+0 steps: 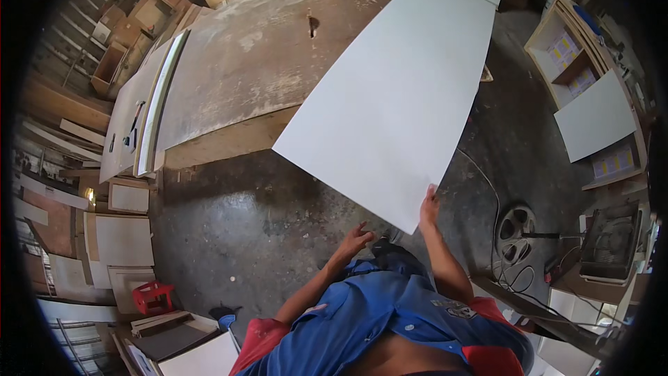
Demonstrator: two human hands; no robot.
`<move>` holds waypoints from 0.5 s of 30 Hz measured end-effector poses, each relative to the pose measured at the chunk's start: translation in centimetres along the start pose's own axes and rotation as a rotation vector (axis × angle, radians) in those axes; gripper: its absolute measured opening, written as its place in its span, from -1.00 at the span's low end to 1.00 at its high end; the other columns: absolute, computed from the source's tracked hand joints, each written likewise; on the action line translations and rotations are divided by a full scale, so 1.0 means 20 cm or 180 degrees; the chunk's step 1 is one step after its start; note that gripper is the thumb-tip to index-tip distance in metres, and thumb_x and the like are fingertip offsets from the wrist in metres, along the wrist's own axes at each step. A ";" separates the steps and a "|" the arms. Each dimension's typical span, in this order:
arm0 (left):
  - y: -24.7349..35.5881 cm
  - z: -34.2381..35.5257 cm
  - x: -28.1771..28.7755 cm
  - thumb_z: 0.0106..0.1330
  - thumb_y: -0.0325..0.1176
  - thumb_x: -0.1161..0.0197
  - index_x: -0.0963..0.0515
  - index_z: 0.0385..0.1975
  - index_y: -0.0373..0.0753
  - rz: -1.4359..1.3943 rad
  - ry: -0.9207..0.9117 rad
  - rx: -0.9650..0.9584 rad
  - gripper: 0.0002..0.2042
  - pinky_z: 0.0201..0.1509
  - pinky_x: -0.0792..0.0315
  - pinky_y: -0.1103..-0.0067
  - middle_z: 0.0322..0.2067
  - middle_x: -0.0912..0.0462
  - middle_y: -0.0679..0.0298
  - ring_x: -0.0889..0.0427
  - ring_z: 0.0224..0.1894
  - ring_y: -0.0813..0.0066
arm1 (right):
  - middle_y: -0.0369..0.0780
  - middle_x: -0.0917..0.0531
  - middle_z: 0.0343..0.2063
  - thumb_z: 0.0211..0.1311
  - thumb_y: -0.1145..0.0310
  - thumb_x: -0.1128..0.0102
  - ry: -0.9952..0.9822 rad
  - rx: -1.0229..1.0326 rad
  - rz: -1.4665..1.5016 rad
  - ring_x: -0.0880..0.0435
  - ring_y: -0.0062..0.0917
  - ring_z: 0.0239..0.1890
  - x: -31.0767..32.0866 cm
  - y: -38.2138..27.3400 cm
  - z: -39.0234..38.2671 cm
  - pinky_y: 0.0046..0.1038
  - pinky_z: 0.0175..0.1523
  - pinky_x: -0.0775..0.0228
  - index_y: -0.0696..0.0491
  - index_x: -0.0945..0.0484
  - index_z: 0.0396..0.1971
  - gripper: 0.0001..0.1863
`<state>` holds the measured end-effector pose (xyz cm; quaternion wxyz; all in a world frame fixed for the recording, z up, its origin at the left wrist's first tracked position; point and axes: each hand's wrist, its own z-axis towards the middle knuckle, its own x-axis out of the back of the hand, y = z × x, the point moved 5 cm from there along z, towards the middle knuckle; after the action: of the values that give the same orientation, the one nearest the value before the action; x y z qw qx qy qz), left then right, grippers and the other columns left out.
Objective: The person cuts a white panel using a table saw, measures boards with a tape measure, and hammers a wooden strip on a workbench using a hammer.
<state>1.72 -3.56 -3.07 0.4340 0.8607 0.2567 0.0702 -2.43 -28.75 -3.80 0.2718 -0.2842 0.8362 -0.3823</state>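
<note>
White panel: the large white panel [396,97] slants from the near middle to the far right, overlapping the right part of the brown table [243,69]; its near end juts out over the floor [229,230]. The table probably bears some of its weight, though the contact is hidden.
Right hand: the right hand [429,207] pinches the panel's right edge close to its near corner, likely to steady the overhanging end; how the fingers wrap beneath cannot be told.
Left hand: the left hand [356,240] is loosely spread, with no object visible in it, just short of the panel's near edge and apart from it.
Table's left side: a long pale strip [161,101] lies along it; beyond is a hammer [137,115], seemingly laid aside within reach.
Right side: a smaller white board [595,117] lies across an open wooden cabinet [546,45], which appears to support it.
Near left: a red stool [153,297] stands beside stacked boards [125,240].
</note>
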 end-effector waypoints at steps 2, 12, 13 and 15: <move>-0.02 -0.13 -0.01 0.35 -0.08 -0.15 -0.07 0.38 -0.24 -0.1406 0.0576 0.0296 -0.32 0.29 -0.28 0.26 0.22 -0.36 -0.02 -0.40 0.24 0.17 | -0.06 -0.39 0.24 0.42 -0.16 0.26 0.1194 -0.0111 -0.0911 -0.37 -0.30 0.28 -0.04 0.16 -0.07 -0.36 0.28 -0.25 0.24 -0.29 0.24 -0.26; -0.78 -0.77 0.36 0.29 -0.26 -0.12 -0.44 -0.09 -0.25 -0.3080 0.1913 -0.0352 -0.72 -0.04 -0.54 0.29 -0.21 -0.51 0.19 -0.56 -0.13 0.34 | -0.14 -0.55 0.00 0.31 -0.35 0.27 -0.0429 -0.0982 -0.0358 -0.59 -0.35 -0.07 -0.86 0.93 -0.73 -0.19 -0.17 -0.52 -0.02 -0.24 0.26 -0.22; -0.77 -0.85 0.45 0.27 -0.27 -0.14 -0.47 -0.14 -0.24 -0.2597 0.2261 -0.0251 -0.76 -0.13 -0.56 0.31 -0.28 -0.52 0.22 -0.57 -0.21 0.38 | -0.14 -0.58 -0.05 0.28 -0.38 0.28 -0.0749 -0.1197 -0.0281 -0.61 -0.34 -0.12 -0.95 0.96 -0.74 -0.21 -0.23 -0.54 0.00 -0.27 0.22 -0.20; -0.81 -1.01 0.56 0.23 -0.26 -0.19 -0.52 -0.28 -0.21 -0.2890 0.2696 -0.0545 -0.81 -0.26 -0.56 0.38 -0.35 -0.54 0.27 -0.56 -0.32 0.44 | -0.13 -0.60 -0.11 0.28 -0.37 0.24 -0.1440 -0.1389 -0.0365 -0.63 -0.32 -0.16 -1.07 0.94 -0.82 -0.24 -0.24 -0.54 0.01 -0.32 0.15 -0.24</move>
<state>-1.75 24.46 -4.43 0.3486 0.5255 0.7399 0.2343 -3.72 4.11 -4.53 0.3615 -0.4602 0.7994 -0.1357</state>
